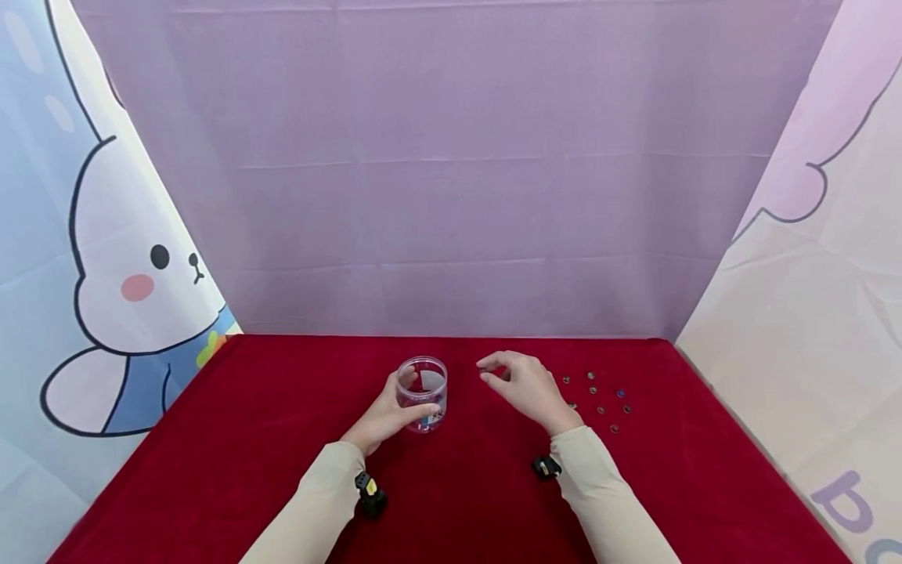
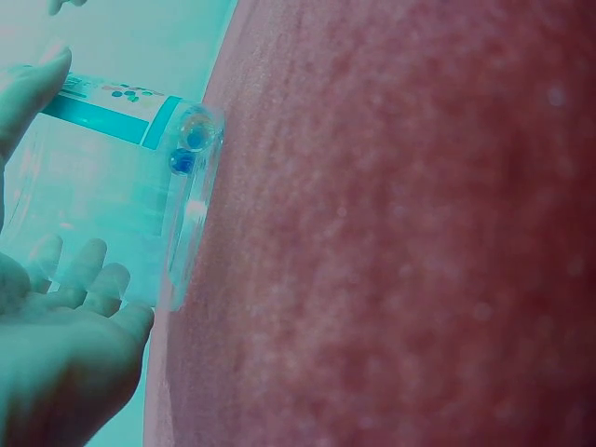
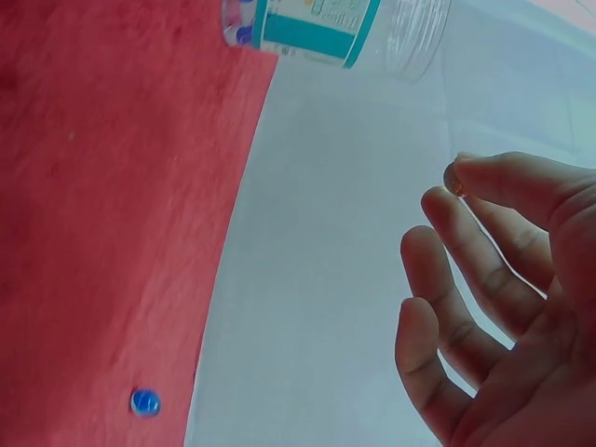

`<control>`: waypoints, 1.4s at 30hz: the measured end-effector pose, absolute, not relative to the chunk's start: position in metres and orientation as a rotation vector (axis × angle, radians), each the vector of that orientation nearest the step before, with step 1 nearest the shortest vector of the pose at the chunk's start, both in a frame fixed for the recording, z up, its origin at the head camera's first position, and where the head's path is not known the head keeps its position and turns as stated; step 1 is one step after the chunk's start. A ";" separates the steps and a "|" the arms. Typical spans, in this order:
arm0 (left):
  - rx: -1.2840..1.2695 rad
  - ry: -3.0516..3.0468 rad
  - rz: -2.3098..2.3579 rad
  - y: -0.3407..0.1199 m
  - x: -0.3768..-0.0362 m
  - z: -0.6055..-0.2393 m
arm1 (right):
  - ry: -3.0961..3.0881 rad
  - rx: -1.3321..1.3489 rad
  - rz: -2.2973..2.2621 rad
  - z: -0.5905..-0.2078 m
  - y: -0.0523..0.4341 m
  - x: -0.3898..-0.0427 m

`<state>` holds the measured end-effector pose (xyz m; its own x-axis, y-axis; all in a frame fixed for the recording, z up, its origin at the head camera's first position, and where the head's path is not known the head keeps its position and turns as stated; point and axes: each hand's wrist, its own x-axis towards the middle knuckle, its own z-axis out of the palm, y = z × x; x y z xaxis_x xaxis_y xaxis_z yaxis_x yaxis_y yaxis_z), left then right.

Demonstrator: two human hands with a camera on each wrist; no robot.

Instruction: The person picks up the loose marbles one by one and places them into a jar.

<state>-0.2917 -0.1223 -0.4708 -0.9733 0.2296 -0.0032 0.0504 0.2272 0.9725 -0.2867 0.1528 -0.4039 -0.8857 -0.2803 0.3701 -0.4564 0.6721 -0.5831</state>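
fingers of the left hand (image 1: 384, 415) wrap the clear plastic jar with a teal label (image 1: 422, 394), steadying it upright on the red cloth table (image 1: 247, 439), while just right of the jar the right hand (image 1: 524, 388) pinches a small dark bead (image 3: 453, 177), scattered glass beads (image 1: 599, 399) lying farther right.

The left hand (image 1: 384, 415) curls with thumb on one side and fingers on the other, wrapped round what it grips, forearm angled inward. The right hand (image 1: 524, 388) hovers raised, wrist bent, thumb and forefinger tips pinched together ahead of the palm, the other fingers (image 3: 447, 345) loosely spread below them.
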 end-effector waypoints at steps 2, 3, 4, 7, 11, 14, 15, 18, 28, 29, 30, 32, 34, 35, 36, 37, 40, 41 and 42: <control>0.272 2.341 1.851 -0.122 -0.292 -0.471 | -2.634 0.596 1.020 -0.404 0.149 -0.287; 0.274 2.338 1.854 -0.122 -0.293 -0.472 | -2.628 0.602 1.021 -0.403 0.147 -0.287; 0.273 2.335 1.856 -0.122 -0.293 -0.472 | -2.625 0.607 1.020 -0.403 0.145 -0.288; 0.279 2.327 1.862 -0.122 -0.293 -0.472 | -2.623 0.618 1.014 -0.402 0.139 -0.289; 0.283 2.315 1.866 -0.122 -0.293 -0.472 | -2.620 0.644 1.009 -0.402 0.131 -0.290; 0.279 2.310 1.870 -0.122 -0.294 -0.473 | -2.612 0.672 0.993 -0.403 0.124 -0.291; 0.278 2.309 1.874 -0.122 -0.295 -0.473 | -2.608 0.684 0.990 -0.403 0.122 -0.291; 0.275 2.306 1.878 -0.122 -0.296 -0.474 | -2.599 0.712 0.985 -0.404 0.115 -0.291; 0.279 2.283 1.898 -0.122 -0.297 -0.475 | -2.576 0.775 1.010 -0.407 0.096 -0.291; 0.281 2.281 1.897 -0.122 -0.296 -0.475 | -2.574 0.779 1.009 -0.406 0.095 -0.291; 0.284 2.278 1.897 -0.122 -0.296 -0.475 | -2.574 0.781 1.008 -0.407 0.093 -0.291; 0.287 2.277 1.898 -0.122 -0.295 -0.474 | -2.572 0.789 1.002 -0.407 0.091 -0.291; 0.291 2.276 1.899 -0.122 -0.295 -0.473 | -2.568 0.795 1.000 -0.407 0.088 -0.291; 0.293 2.275 1.901 -0.122 -0.295 -0.473 | -2.567 0.797 1.003 -0.407 0.087 -0.291; 0.295 2.273 1.903 -0.122 -0.295 -0.473 | -2.567 0.800 1.006 -0.407 0.086 -0.292; 0.294 2.273 1.903 -0.122 -0.294 -0.473 | -2.568 0.800 1.008 -0.407 0.085 -0.292; 0.294 2.265 1.906 -0.122 -0.294 -0.473 | -2.570 0.801 1.011 -0.407 0.082 -0.292; 0.296 2.264 1.908 -0.122 -0.294 -0.473 | -2.574 0.799 1.006 -0.406 0.082 -0.291; 0.296 2.262 1.907 -0.122 -0.295 -0.473 | -2.579 0.798 1.000 -0.406 0.081 -0.291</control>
